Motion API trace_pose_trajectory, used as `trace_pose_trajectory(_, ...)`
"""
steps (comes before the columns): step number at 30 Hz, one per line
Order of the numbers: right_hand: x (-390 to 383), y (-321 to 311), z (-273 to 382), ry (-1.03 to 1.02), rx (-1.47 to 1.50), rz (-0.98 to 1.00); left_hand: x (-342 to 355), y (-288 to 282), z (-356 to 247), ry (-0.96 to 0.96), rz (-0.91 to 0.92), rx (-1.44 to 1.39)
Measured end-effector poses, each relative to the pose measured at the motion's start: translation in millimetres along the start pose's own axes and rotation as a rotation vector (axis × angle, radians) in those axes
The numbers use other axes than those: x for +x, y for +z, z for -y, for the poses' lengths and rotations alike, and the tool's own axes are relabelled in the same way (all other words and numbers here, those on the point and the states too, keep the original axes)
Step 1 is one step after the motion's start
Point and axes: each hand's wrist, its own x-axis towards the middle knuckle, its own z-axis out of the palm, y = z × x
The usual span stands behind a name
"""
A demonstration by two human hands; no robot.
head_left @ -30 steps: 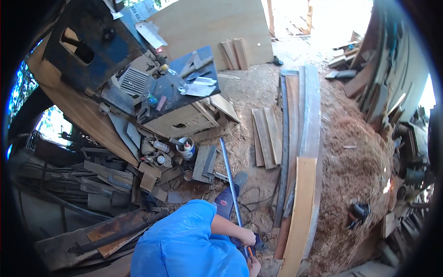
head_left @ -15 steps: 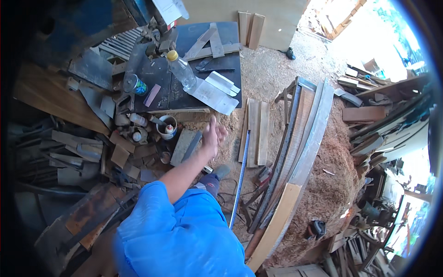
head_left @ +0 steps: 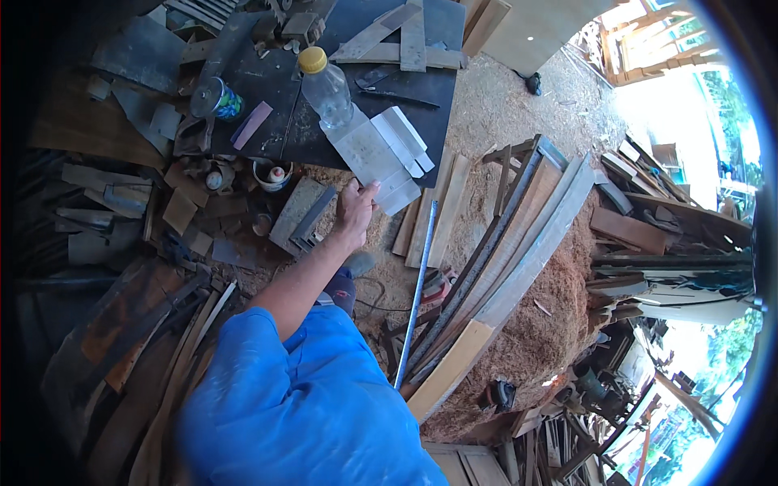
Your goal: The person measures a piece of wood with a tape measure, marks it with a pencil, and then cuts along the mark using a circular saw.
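Note:
My left hand (head_left: 355,212) reaches forward to the near edge of a dark worktable (head_left: 279,121). Its thumb lies over the near-left edge of an unfolded cardboard carton (head_left: 374,154), with the fingers curled beside it; the grip looks closed on that edge. The pale carton overhangs the table's front. Behind it stands a clear plastic bottle (head_left: 328,97) with a yellow cap. My right hand is out of sight. To the right of my body, a long thin measuring strip (head_left: 416,296) slants up from my blue shirt toward some boards; its lower end is hidden.
Long boards (head_left: 502,267) rest on a trestle at the right, beside a sawdust heap (head_left: 535,340). Short planks (head_left: 450,211) lie on the floor before the table. A can (head_left: 228,103), a knife-like dark blade (head_left: 399,99) and wood strips are on the table. Scrap wood crowds the left.
My left hand has moved from free air below the table up to the carton's edge and closed there. The view has shifted, with the table now higher in it.

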Motion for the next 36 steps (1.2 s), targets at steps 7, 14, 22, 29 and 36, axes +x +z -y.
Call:
trace_pose_trajectory(7,8,-29,14,0.023,-0.073,0.022,-6,-8,-4,0.117,0.047,-0.122)
trace_pose_trajectory(14,13,-45,26,0.027,-0.11,0.035,-1,-18,0,0.144,-0.005,-0.157)
trace_pose_trajectory(22,12,-61,35,0.032,-0.137,0.033,2,-25,-5,0.13,0.012,-0.222)
trace_pose_trajectory(29,6,-67,33,0.039,-0.152,0.037,-4,-30,-13,0.197,-0.066,-0.154)
trace_pose_trajectory(36,-3,-65,30,0.01,-0.163,0.02,1,-37,-19,0.14,-0.084,-0.129)
